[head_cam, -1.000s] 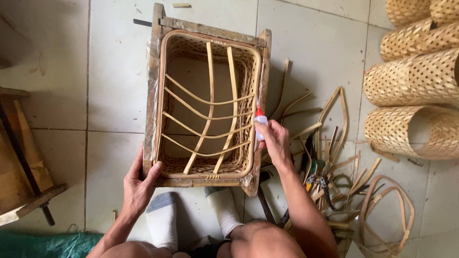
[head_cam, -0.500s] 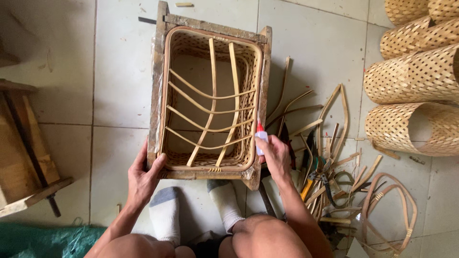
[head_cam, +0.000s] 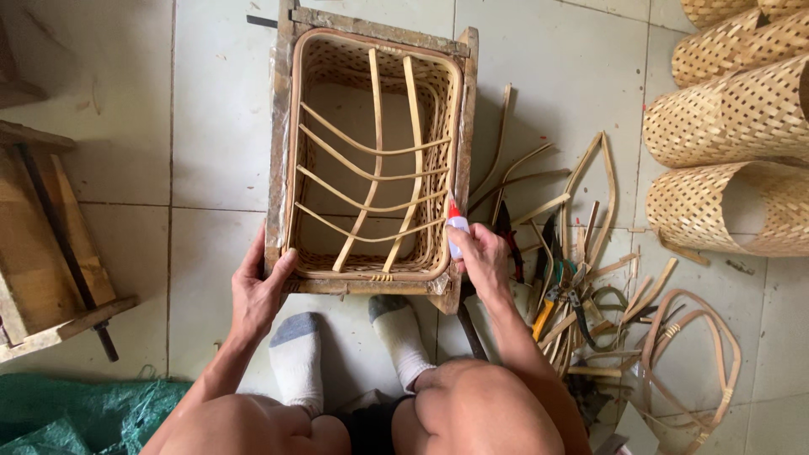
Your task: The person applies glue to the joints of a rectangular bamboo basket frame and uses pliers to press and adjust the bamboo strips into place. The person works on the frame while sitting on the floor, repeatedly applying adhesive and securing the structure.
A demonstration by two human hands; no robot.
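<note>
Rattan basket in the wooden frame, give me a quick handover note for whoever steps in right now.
Left hand grips the near left corner of the wooden frame.
Right hand holds a small glue bottle, red tip at the right rim of the rattan basket.
Done: curved and upright strips sit across the basket's opening.
Left: cannot tell which joints are glued.
Spare rattan strips and cutters lie to the right.
</note>
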